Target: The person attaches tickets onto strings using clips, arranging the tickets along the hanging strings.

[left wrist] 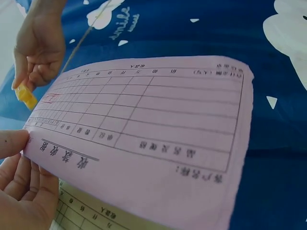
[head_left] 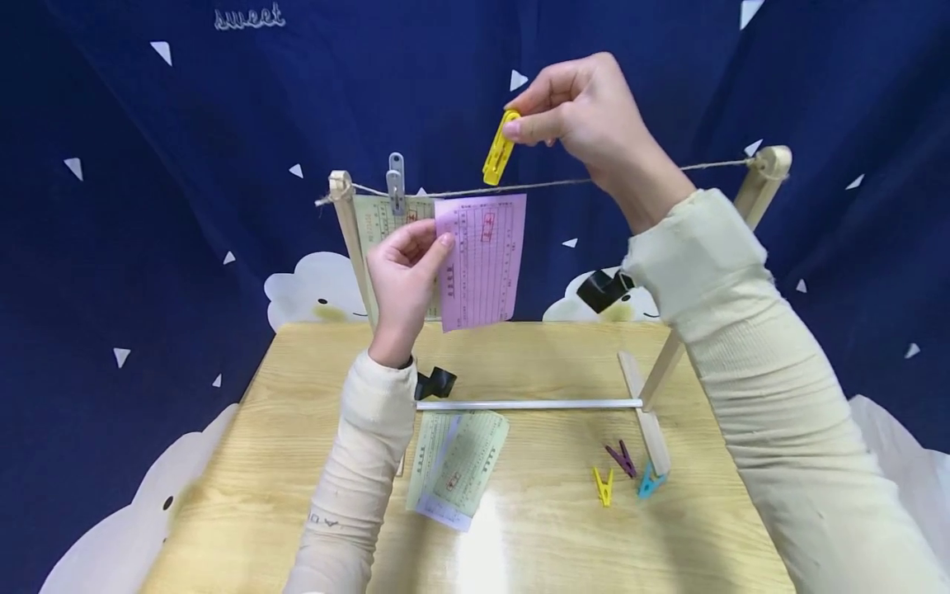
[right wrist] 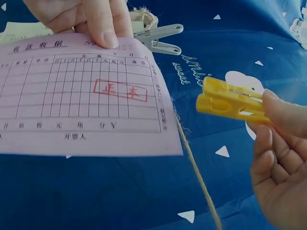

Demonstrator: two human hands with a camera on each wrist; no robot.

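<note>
My left hand (head_left: 406, 276) pinches the left edge of a pink receipt slip (head_left: 482, 272), whose upper edge is at the twine line (head_left: 564, 182). Above the line, my right hand (head_left: 582, 111) pinches a yellow clothespin (head_left: 500, 148) between thumb and fingers. In the right wrist view the clothespin (right wrist: 232, 100) is apart from both the slip (right wrist: 72, 96) and the twine. To the left, a grey clothespin (head_left: 397, 186) holds a pale green slip (head_left: 371, 224) on the line, partly hidden behind my left hand and the pink slip.
Wooden posts (head_left: 764, 186) hold the twine at both ends, with a white rod (head_left: 527, 404) low between them. On the table (head_left: 557, 536) lie more slips (head_left: 467, 462) and yellow (head_left: 604, 487), purple (head_left: 622, 458) and blue (head_left: 651, 480) clothespins.
</note>
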